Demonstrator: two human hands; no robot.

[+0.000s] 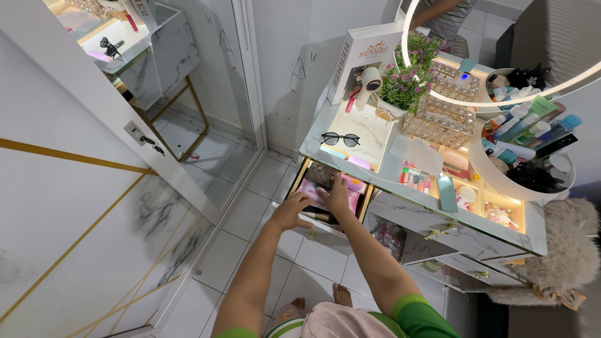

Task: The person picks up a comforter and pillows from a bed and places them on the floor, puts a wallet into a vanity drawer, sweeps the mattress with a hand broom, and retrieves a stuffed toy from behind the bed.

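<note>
Both hands reach into an open drawer point(325, 188) at the near left of a white vanity table point(438, 219). The left hand point(291, 209) grips its front edge; the right hand point(336, 195) lies on pink packets point(311, 188) inside. Sunglasses point(340, 139) lie on the tabletop just beyond.

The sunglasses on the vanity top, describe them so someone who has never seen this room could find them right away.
Start at the white marble-look vanity against the wall. On its left end, above the open drawer where both hands reach, lie the sunglasses, in front of the white hair dryer. They are the only dark-framed, dark-lensed thing on that pale slab.
</note>
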